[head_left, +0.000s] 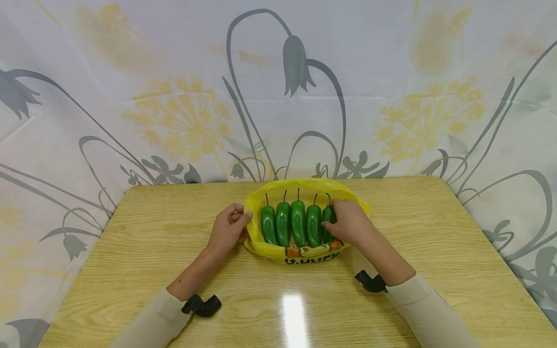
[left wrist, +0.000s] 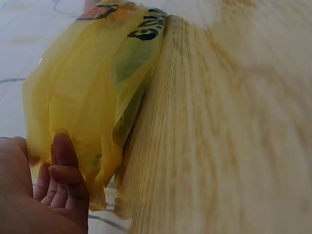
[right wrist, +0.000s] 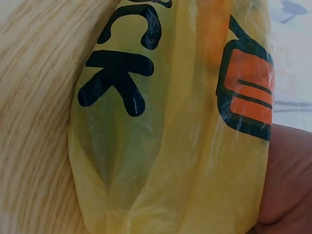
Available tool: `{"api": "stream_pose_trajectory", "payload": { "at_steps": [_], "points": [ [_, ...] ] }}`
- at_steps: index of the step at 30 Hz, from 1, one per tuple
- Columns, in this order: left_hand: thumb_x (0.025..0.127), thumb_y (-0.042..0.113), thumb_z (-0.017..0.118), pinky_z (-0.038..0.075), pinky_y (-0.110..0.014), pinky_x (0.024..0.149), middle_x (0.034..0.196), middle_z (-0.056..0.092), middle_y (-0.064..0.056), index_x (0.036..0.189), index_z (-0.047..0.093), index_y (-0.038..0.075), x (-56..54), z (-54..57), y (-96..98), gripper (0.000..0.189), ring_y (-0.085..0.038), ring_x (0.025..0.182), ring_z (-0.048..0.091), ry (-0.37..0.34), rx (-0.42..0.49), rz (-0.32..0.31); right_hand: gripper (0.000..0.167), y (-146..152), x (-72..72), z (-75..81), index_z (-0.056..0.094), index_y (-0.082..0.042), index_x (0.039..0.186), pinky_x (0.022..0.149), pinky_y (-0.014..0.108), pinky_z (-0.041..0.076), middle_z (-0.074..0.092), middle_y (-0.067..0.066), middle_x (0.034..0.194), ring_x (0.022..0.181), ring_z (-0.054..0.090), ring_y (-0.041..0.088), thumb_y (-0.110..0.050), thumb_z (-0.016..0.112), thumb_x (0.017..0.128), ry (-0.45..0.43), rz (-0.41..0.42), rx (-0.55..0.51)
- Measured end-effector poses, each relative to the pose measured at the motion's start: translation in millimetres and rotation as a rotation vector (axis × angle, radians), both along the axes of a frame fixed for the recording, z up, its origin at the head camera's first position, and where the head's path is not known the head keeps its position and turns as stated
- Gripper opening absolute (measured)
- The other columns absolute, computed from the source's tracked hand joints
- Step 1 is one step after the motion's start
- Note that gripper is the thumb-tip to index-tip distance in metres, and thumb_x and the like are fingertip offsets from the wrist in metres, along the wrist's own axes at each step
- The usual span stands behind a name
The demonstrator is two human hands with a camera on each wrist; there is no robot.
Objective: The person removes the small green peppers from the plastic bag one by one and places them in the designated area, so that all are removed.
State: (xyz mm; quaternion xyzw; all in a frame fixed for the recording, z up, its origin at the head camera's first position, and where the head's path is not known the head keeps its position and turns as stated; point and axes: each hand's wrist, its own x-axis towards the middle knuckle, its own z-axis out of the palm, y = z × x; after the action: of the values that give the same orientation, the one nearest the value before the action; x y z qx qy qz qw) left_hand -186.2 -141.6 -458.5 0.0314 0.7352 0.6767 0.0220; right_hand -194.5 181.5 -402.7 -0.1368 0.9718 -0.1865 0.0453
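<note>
A yellow plastic bag point(head_left: 300, 183) with dark lettering and orange print lies on the table with its mouth spread wide. Several glossy green peppers point(head_left: 283, 224) with thin stems stand in a row inside it. My left hand point(head_left: 226, 227) pinches the bag's left rim between thumb and fingers; the left wrist view shows its fingers point(left wrist: 73, 178) against the thin plastic. Inside the right end, my right hand point(head_left: 350, 222) grips the rightmost green pepper point(head_left: 328, 217), partly covering it. In the right wrist view the bag's printed side point(right wrist: 190, 161) hides most of that hand.
The bag rests on a light wooden table point(head_left: 174, 208), near its back edge. Behind and around the table hangs a white cloth point(head_left: 270, 111) printed with grey and yellow flowers. Black straps point(head_left: 202, 305) sit at both wrists.
</note>
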Motion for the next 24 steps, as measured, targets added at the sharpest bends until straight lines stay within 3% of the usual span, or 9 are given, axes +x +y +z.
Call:
{"api": "stream_pose_trajectory", "payload": {
  "at_steps": [10, 24],
  "points": [
    [0.108, 0.015, 0.063, 0.051, -0.025, 0.055, 0.076, 0.067, -0.002, 0.112, 0.06, -0.002, 1.2, 0.7, -0.4, 0.017, -0.017, 0.056, 0.053, -0.001, 0.008, -0.022, 0.045, -0.1, 0.3, -2.4, 0.062, 0.012, 0.116, 0.071, 0.044, 0.055, 0.068, 0.021, 0.098, 0.082, 0.063, 0.03, -0.02, 0.082, 0.092, -0.011, 0.002, 0.01],
    [0.108, 0.013, 0.063, 0.058, -0.027, 0.06, 0.083, 0.072, -0.003, 0.115, 0.061, -0.003, 2.7, 2.6, 0.5, 0.017, -0.019, 0.061, 0.062, 0.011, 0.005, -0.02, 0.051, -1.8, 1.9, 0.1, 0.06, 0.012, 0.128, 0.081, 0.048, 0.058, 0.067, 0.027, 0.117, 0.096, 0.065, 0.035, -0.015, 0.081, 0.09, 0.014, 0.014, -0.038]
  ]
}}
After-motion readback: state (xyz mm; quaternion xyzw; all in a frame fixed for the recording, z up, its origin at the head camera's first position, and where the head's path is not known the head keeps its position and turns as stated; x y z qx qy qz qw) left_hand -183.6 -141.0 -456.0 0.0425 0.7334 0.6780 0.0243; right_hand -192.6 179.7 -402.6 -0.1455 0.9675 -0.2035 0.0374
